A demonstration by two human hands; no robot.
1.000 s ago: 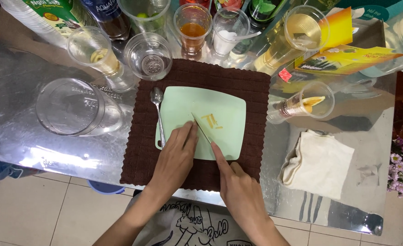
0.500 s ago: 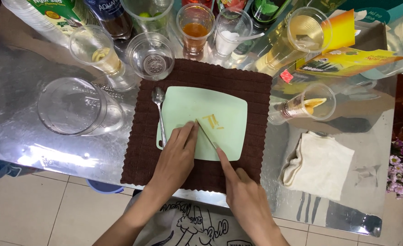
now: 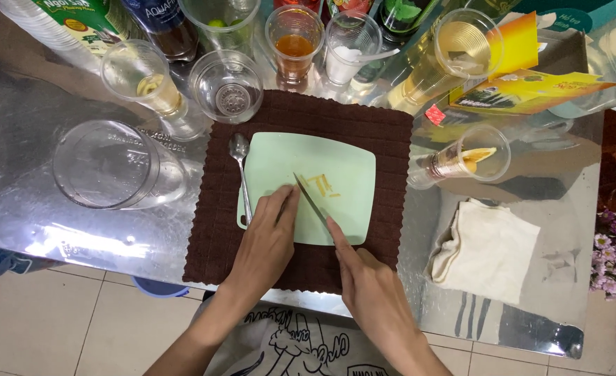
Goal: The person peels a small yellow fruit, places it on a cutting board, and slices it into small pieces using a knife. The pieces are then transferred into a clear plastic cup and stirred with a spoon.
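A shiny bench carries a brown mat and pale green board mid-frame. Thin yellow strips lie there; right hand clasps a knife, left hand fingers pressed flat.

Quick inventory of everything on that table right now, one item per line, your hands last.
cutting board: one, pale green, centred on the mat
mat: one, dark brown, on the shiny table
knife: one, blade on the board beside yellow strips
spoon: one, metal, along the board's left edge
plastic cups: several, clear, back and left; one lying on its side at right
cloth: one, cream, right of the mat
bottles: several, back edge, only partly in view
left hand: fingertips pressing on the board
right hand: gripping the knife
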